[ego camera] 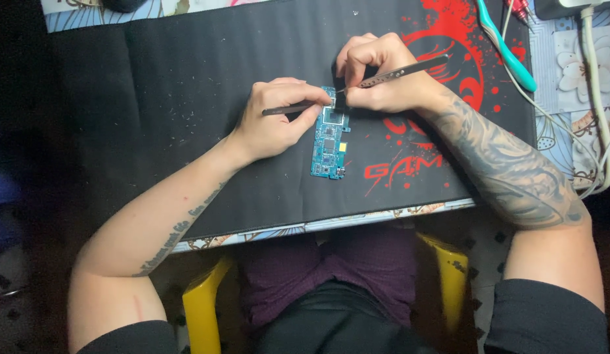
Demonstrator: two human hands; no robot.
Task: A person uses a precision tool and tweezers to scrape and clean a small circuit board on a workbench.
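Head view, one item under both our hands: a narrow blue circuit board (pixel 329 145) on the black desk mat (pixel 154 98), its long axis running from us toward the far edge. Our left hand (pixel 279 118) pinches a dark, slim tool (pixel 288 109) lying crosswise, tip at the board's far end. Our right hand (pixel 380 75) grips metal tweezers (pixel 397 72), points angled down to that same far end. Both hands crowd the far end; the right sits nearer the working spot. Near end lies uncovered.
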